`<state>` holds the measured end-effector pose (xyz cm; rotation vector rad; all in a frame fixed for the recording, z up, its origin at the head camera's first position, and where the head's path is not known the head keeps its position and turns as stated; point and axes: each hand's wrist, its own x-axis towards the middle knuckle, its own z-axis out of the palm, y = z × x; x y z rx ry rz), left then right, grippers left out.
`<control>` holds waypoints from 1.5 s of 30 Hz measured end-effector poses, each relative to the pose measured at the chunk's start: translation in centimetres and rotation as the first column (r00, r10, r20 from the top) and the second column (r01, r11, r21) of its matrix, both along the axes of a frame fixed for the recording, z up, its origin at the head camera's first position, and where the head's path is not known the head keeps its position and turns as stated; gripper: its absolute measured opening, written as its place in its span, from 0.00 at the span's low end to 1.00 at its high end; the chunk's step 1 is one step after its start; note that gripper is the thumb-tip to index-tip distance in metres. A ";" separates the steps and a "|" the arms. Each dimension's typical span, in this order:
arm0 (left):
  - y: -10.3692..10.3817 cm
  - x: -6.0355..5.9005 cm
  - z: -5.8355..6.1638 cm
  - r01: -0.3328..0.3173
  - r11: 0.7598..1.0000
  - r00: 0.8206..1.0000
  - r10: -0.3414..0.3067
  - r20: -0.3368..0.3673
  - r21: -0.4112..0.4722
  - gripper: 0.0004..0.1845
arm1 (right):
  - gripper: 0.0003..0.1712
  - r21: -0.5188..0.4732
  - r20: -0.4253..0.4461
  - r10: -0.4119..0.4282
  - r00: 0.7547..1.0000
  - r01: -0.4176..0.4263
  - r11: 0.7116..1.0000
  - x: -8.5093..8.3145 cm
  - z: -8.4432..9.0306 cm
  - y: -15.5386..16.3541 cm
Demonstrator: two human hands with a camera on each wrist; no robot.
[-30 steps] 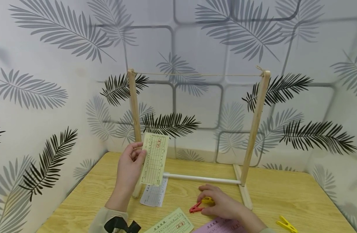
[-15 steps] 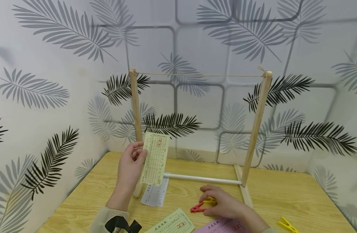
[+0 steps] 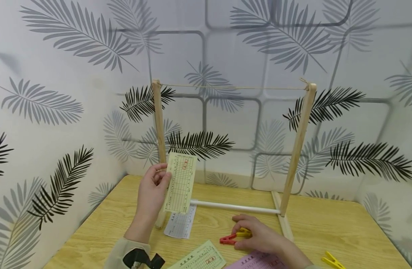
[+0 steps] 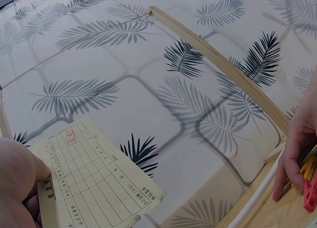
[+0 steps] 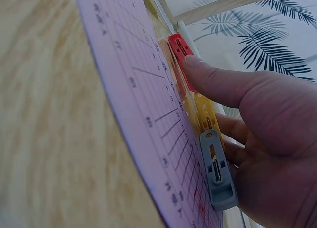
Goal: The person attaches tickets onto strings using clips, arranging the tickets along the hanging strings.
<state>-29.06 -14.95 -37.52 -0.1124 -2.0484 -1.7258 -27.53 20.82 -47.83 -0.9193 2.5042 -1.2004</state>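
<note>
One yellow slip (image 3: 181,183) stands almost upright in the head view, long edges running up and down, the left hand (image 3: 153,192) pinching its left edge; the red clip (image 3: 228,240) lies below and right, nearer the right hand (image 3: 258,234). The left wrist view shows the slip's grid, red stamp (image 4: 70,136) and ragged end. In the right wrist view, the thumb (image 5: 198,67) touches the red clip; I cannot tell whether it pinches.

On the table (image 3: 330,220), the frame (image 3: 297,149) stands behind the clothespins (image 3: 228,240) and before the wall (image 3: 229,123).
</note>
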 end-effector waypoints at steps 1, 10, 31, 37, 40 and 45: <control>0.0 0.0 0.0 -0.002 1.000 1.000 0.002 0.001 -0.001 0.15 | 0.10 -0.003 -0.002 -0.001 1.000 0.001 1.000 0.0 0.0 0.0; 0.0 -0.1 0.1 -0.004 1.000 1.000 0.004 -0.006 -0.001 0.15 | 0.06 -0.002 0.001 -0.013 1.000 0.013 1.000 0.0 0.3 -0.2; -0.5 0.4 0.4 -0.022 1.000 1.000 0.022 0.006 0.005 0.15 | 0.24 -0.259 0.092 -0.286 0.954 0.300 0.918 -0.8 3.7 -1.5; -1.3 0.3 0.4 -0.042 0.999 0.999 0.042 -0.001 -0.020 0.15 | 0.26 -0.294 0.116 -0.258 0.959 0.282 0.913 -0.8 6.3 -1.4; -1.5 0.1 0.9 -0.039 0.999 0.999 0.038 -0.017 -0.034 0.15 | 0.26 -0.270 0.026 -0.276 0.961 0.273 0.923 -0.8 8.2 -1.4; -1.5 -0.6 2.2 -0.039 0.999 0.997 0.037 -0.060 -0.037 0.14 | 0.23 -0.248 -0.144 -0.313 0.939 0.272 0.930 -1.3 11.7 -1.7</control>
